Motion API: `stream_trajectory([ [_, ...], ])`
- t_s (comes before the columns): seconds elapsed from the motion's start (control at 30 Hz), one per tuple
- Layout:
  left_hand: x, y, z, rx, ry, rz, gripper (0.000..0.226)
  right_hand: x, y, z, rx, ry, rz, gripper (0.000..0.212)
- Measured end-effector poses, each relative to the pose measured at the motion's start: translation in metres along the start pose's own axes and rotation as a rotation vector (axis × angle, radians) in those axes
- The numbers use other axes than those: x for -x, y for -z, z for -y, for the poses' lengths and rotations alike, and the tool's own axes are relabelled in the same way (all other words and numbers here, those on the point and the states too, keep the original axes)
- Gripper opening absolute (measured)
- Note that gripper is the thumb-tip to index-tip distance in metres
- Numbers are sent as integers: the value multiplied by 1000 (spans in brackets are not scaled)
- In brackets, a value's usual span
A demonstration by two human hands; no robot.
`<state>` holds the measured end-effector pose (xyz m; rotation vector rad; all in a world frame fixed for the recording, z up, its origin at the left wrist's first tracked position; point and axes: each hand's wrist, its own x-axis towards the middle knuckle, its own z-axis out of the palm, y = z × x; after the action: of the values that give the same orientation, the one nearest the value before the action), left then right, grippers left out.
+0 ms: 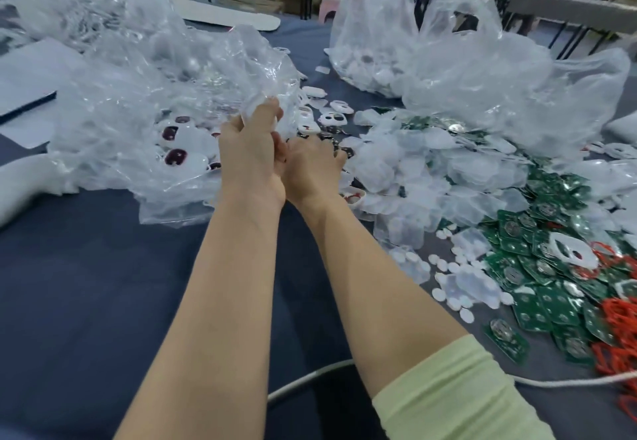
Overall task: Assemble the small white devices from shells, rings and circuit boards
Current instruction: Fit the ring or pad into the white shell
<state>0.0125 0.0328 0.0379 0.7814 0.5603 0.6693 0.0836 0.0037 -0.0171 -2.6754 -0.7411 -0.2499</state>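
Green sleeve nearest. Left hand pinched white piece (shell, I think) over table; right hand curled against it, contents hidden. Looked mid-fitting; next likely needs board from pile.

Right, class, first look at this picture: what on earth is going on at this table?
A person sits at a dark-covered table with both hands close together. The left hand grips a small white piece, raised in front of a crumpled clear bag that holds white shells. The right hand curls down over loose parts; whether it holds one cannot be told. Green circuit boards and red rings lie heaped to the right.
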Motion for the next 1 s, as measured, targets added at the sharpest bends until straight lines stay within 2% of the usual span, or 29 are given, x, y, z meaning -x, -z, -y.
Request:
stream_trajectory([
  [0.07,3,-2,4,-97,-8,9,9,-2,11,-9,-160,0,-74,23],
  [0.13,5,-7,10,-190,-12,30,13,-1,29,-20,-470,-29,-138,19],
  [0.23,11,-21,25,-270,-10,71,15,8,61,-51,-782,-144,-259,9],
  [0.3,18,-32,42,-284,-9,122,20,20,80,-81,-992,-228,-267,4],
  [0.4,34,-50,74,-359,-3,270,11,44,102,-126,-1210,-312,-230,16],
  [0.47,49,-61,96,-383,21,354,9,64,109,-151,-1200,-321,-227,20],
  [0.57,70,-73,126,-391,48,429,19,90,112,-180,-1117,-337,-306,14],
  [0.67,78,-76,150,-535,-23,453,16,107,110,-196,-1056,-342,-360,12],
  [0.73,78,-76,155,-604,-52,443,19,112,108,-200,-1052,-317,-368,15],
  [0.83,77,-73,153,-560,-47,458,16,110,105,-198,-1009,-270,-361,19],
  [1.0,72,-71,145,-554,-31,506,16,104,97,-191,-863,-274,-343,11],
])
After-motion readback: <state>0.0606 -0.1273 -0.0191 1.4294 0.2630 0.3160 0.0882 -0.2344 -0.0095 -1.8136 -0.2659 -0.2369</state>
